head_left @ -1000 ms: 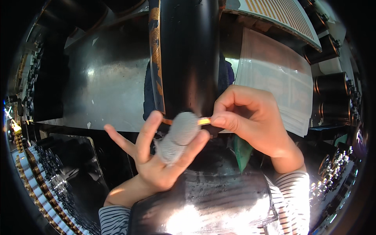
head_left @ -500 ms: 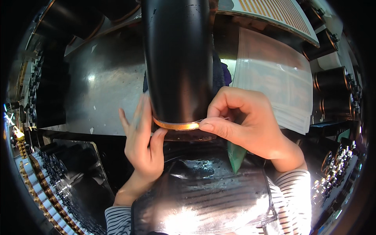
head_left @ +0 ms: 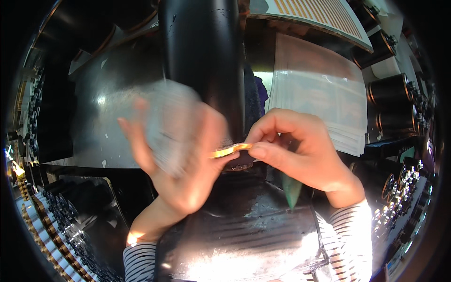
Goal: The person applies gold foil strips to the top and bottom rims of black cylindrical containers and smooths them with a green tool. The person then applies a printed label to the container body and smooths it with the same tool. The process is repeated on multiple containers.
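Observation:
A black cylinder [head_left: 202, 56] lies lengthwise in front of me, its near end partly behind my left hand. Between the thumb and forefinger of my right hand [head_left: 300, 157] is the end of a narrow shiny gold strip [head_left: 231, 151], bent and curving leftward. My left hand [head_left: 185, 160] is smeared by motion across the near end of the cylinder. Its fingers are spread, and its thumb lies along the underside of the strip. Below my right hand a green pointed piece [head_left: 292, 190] hangs down, its upper part hidden by the hand.
Stacked translucent sheets [head_left: 319, 89] lie right of the cylinder, a dark cloth [head_left: 252, 91] beside it. A panel of gold strips [head_left: 314, 19] is at the back right. More black cylinders [head_left: 390, 91] stand right. A metal tabletop [head_left: 112, 122] extends left, with crowded shiny parts [head_left: 61, 225] below.
My left hand has swung right over the cylinder's near end, fingers spreading. The gold strip, earlier curved along the rim, now shows a kink near my right hand, which keeps its pinch.

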The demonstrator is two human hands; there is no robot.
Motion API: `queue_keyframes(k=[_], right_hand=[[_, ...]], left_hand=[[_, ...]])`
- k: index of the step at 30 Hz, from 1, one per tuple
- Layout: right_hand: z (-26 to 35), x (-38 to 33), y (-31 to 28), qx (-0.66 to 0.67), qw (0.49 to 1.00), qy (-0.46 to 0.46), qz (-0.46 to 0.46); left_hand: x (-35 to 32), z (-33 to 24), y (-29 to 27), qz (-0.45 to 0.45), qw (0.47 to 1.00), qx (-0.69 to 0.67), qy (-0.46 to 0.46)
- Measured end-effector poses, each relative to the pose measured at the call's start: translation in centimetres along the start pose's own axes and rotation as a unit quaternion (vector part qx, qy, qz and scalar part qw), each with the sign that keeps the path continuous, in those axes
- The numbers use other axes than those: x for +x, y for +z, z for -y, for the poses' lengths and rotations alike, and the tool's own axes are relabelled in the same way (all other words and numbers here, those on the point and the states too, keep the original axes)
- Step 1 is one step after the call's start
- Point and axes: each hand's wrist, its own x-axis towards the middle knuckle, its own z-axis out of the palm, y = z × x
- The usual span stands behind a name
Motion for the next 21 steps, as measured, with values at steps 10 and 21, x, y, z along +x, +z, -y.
queue_keyframes(k=[10, 21], right_hand=[[0.3, 0.9, 1.0, 0.025, 1.0, -0.001, 0.002], [0.4, 0.0, 0.2, 0.03, 0.999, 0.029, -0.01]], left_hand=[[-5.0, -0.2, -2.6, 0.066, 0.988, -0.102, -0.098], [0.3, 0.0, -0.2, 0.006, 0.999, -0.024, 0.042]])
